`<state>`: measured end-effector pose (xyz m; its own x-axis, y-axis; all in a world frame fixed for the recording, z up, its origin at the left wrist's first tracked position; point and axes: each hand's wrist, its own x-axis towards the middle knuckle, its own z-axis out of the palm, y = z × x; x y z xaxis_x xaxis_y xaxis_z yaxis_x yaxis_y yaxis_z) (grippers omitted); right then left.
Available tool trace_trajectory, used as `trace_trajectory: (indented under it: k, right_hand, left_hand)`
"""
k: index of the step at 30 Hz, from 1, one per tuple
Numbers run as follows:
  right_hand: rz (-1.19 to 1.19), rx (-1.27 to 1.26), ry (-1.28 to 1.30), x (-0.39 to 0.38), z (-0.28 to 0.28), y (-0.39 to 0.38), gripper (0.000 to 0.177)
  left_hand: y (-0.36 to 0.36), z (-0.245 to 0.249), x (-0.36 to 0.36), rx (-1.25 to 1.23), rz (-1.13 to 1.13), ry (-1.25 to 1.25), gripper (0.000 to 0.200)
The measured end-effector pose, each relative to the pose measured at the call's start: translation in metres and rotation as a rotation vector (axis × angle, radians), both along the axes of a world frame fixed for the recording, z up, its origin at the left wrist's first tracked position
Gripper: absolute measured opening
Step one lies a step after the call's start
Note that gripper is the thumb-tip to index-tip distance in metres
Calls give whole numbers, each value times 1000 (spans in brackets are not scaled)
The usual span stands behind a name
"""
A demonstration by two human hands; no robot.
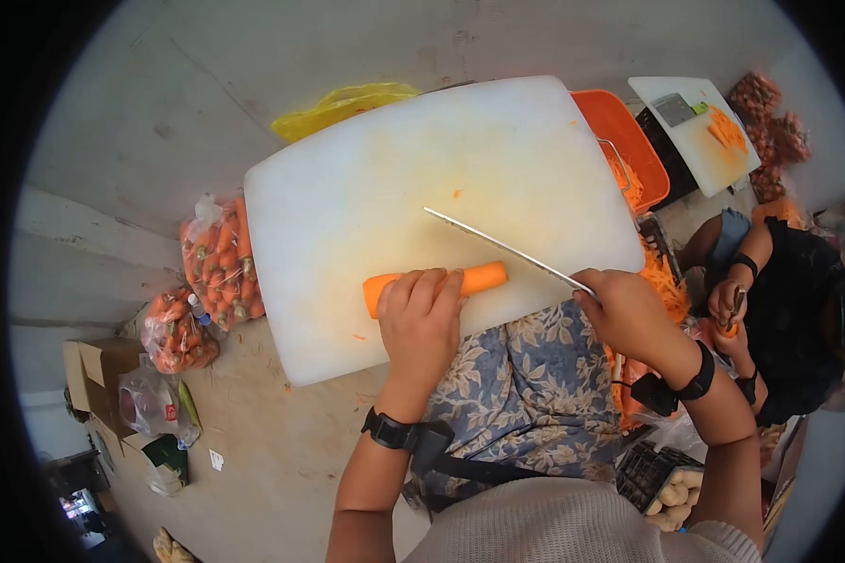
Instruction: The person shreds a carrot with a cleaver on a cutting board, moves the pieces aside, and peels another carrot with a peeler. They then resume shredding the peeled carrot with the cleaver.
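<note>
A thick peeled carrot (483,278) lies across the near part of a large white cutting board (347,206). My left hand (418,324) is closed over its middle, fingers wrapped on top and pressing it to the board. In my right hand (629,310) is a knife (507,247), gripped by the handle at the board's right edge. Its blade, seen nearly edge-on, slants up and left above the board, apart from the carrot. Small orange scraps dot the board.
Bags of carrots (223,258) sit left of the board. An orange-red tub (643,155) with shredded carrot stands at the right. Beyond it is a second cutting board (714,169) with a cleaver. Another person (798,310) works at the right. A cardboard box (99,380) stands lower left.
</note>
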<state>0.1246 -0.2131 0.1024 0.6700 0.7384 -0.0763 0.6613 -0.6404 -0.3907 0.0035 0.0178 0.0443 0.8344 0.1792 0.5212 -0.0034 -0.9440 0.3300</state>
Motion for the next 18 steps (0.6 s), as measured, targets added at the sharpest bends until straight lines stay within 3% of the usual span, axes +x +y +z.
trace_trajectory:
  k: [5,10,18]
  right_hand:
    - [-5,-68,-82,1,19,9,15]
    - [132,49,-178,-6,31,25,24]
    - [290,-144,-242,-8,38,21,41]
  left_hand:
    - [3,-13,-3,8,8,-97,30]
    - [5,-17,0,61,-29,-166,22]
    - [4,-21,-10,39,20,-164,17]
